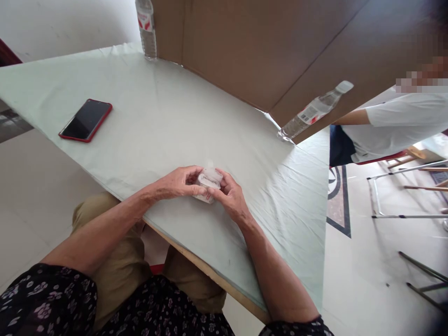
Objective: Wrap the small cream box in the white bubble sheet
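Near the front edge of the table, a small white tissue pack (209, 179) stands between my two hands, with crumpled, thin white material at its top. My left hand (185, 181) grips its left side, the thumb at the front. On the other side my right hand (229, 193) has its thumb pressed to the front and its fingers curled behind. A little reddish print shows low on the pack, which rests on or just over the pale green tablecloth (168, 126). The fingers hide part of its sides.
A phone in a red case (86, 120) lies at the left. A tall brown cardboard panel (245, 51) stands across the back, with one water bottle (147, 32) at its left and another bottle (311, 114) at its right end. Beyond it sits a person in a white shirt (395, 126).
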Demonstrator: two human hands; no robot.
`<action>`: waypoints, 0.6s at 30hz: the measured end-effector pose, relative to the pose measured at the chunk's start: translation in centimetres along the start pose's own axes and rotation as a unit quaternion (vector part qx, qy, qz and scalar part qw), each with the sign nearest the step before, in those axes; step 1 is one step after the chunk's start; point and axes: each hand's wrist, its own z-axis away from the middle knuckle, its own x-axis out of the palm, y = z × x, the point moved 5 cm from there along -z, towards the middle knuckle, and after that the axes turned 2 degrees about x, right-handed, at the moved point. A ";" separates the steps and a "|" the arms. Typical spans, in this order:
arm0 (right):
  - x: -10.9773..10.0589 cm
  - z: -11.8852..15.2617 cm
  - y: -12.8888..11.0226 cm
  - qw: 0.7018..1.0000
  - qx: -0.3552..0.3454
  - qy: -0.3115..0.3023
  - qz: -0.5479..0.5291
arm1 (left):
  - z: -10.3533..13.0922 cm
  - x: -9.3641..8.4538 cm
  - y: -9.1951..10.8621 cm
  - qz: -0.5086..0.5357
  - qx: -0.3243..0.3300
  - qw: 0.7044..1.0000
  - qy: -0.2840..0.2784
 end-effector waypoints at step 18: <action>-1.1 -4.0 -1.1 0.997 0.035 0.041 -0.063 | -0.3 0.0 -1.5 0.042 -0.006 0.996 0.078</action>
